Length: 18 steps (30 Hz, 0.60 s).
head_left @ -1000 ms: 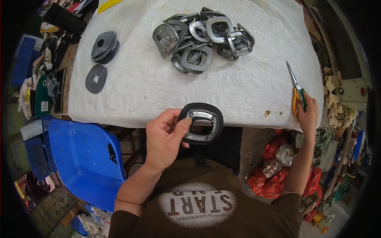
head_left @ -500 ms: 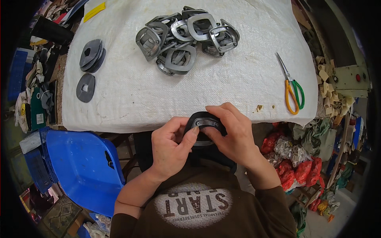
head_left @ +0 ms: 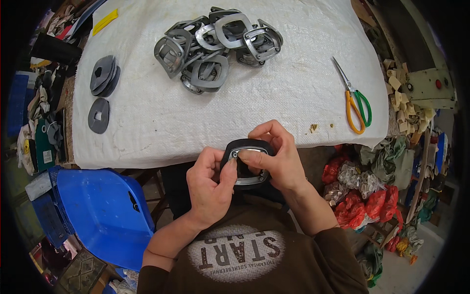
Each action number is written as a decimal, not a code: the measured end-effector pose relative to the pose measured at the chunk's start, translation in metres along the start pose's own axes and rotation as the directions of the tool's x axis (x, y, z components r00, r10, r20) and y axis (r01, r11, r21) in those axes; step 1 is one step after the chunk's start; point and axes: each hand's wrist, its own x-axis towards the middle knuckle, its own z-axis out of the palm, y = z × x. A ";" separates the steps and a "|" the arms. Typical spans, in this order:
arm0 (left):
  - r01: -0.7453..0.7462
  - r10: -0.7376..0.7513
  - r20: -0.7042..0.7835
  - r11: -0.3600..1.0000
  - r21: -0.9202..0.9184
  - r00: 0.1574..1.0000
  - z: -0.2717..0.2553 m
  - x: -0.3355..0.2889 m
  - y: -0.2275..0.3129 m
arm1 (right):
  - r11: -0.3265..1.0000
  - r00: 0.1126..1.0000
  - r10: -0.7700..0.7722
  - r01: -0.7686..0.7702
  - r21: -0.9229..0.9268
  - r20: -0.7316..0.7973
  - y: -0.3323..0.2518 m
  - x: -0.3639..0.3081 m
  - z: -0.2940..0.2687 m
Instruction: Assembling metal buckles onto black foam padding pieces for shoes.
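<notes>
scissors [head_left: 349, 89] released, up-right of held frame [head_left: 252, 182]; left hand [head_left: 210, 181] and right hand [head_left: 286, 164] now both pinch its rim, so handling's 2-handed; grip underneath probably curled, hidden.

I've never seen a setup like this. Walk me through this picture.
There's no machine here: the left hand and right hand are a person's own, bare. Together they hold a black-edged metal frame. The view comes from a wide fisheye camera worn on the head, looking down, so straight edges bend. On the white sheet lie a pile of metal frames, grey pads with holes at the left, a yellow piece beyond them, and scissors with orange and green handles at the right.
</notes>
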 end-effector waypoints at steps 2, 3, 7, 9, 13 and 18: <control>-0.004 0.005 0.001 0.999 -0.039 1.000 0.003 -0.001 -0.003 | 0.999 1.000 0.023 -0.023 0.040 0.017 0.002 0.003 -0.003; -0.010 0.010 -0.002 0.997 -0.077 1.000 0.003 -0.001 -0.003 | 0.996 0.998 0.045 -0.048 0.078 0.038 0.002 0.004 -0.004; 0.001 -0.003 -0.017 0.994 -0.113 1.000 -0.001 0.004 -0.001 | 0.996 0.996 -0.048 0.042 0.082 0.076 -0.001 -0.001 -0.004; -0.025 0.020 -0.039 0.992 -0.121 0.999 -0.005 0.005 -0.003 | 0.979 0.978 -0.201 0.198 0.057 0.054 0.001 -0.005 -0.003; -0.073 0.071 -0.022 0.991 -0.114 0.997 0.000 0.001 -0.002 | 0.890 0.933 -0.361 0.345 -0.300 0.000 0.006 -0.010 0.003; -0.046 0.043 -0.027 0.991 -0.123 0.999 0.002 -0.001 -0.006 | 0.969 0.972 -0.215 0.200 -0.142 -0.094 0.006 -0.011 0.007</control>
